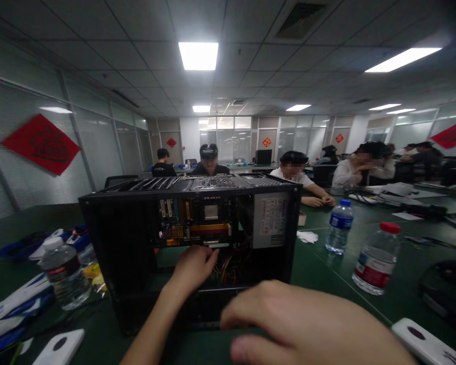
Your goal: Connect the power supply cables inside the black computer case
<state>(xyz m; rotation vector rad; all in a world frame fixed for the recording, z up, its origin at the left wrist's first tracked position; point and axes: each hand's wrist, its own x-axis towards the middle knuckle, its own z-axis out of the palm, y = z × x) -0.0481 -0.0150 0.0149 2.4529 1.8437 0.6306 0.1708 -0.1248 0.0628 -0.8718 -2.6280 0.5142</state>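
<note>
A black computer case point(95, 243) stands on the green table with its open side facing me. Inside it show a motherboard with a bare square chip point(211, 212), a silver power supply point(268, 222) and a bundle of coloured wires point(226, 268). My left hand point(195, 263) reaches into the case below the motherboard, beside the wires; its fingertips are partly hidden, and what they hold, if anything, cannot be made out. My right hand point(266, 314) is in front of the case at the lower right, slightly blurred, fingers curved and apart, holding nothing.
Water bottles stand left point(66, 276) and right point(376, 261) of the case, with a blue-capped bottle point(340, 228) behind. White devices lie at the lower left point(61, 349) and lower right point(427, 339). Crumpled tissue point(307, 236) is right of the case. Several people sit beyond.
</note>
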